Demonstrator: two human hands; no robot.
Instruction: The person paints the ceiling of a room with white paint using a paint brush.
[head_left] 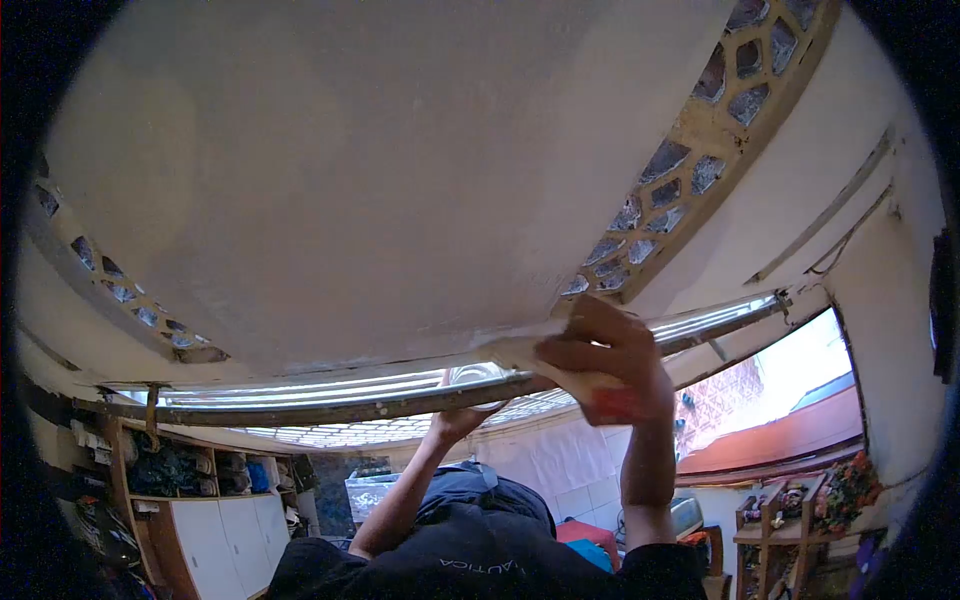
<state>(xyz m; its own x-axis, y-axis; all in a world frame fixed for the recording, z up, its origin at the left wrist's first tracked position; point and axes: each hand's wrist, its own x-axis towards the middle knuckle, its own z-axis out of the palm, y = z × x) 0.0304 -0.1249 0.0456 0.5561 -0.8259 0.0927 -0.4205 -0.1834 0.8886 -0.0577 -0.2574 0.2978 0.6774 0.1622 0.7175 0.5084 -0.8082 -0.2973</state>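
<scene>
My right hand (615, 365) is closed around a flat, pale paintbrush (585, 385) with a red patch near its handle end. The brush is slightly blurred; its head (515, 352) points left, close to the lower edge of a broad pale plastered surface (330, 200). Lower and to the left, my left hand (460, 422) grips a round whitish container (478, 375) from below. A dark bar (330, 412) crosses in front of part of the container, so its contents are hidden. Both forearms reach up from the dark shirt (480, 555).
Decorative bands of stone pieces (690, 165) border the plastered surface. Light slats (300, 393) run along the bar. At lower left stand shelves and white cabinet doors (215, 535). On the right are a bright window (770, 385) and a wooden stand with flowers (845, 495).
</scene>
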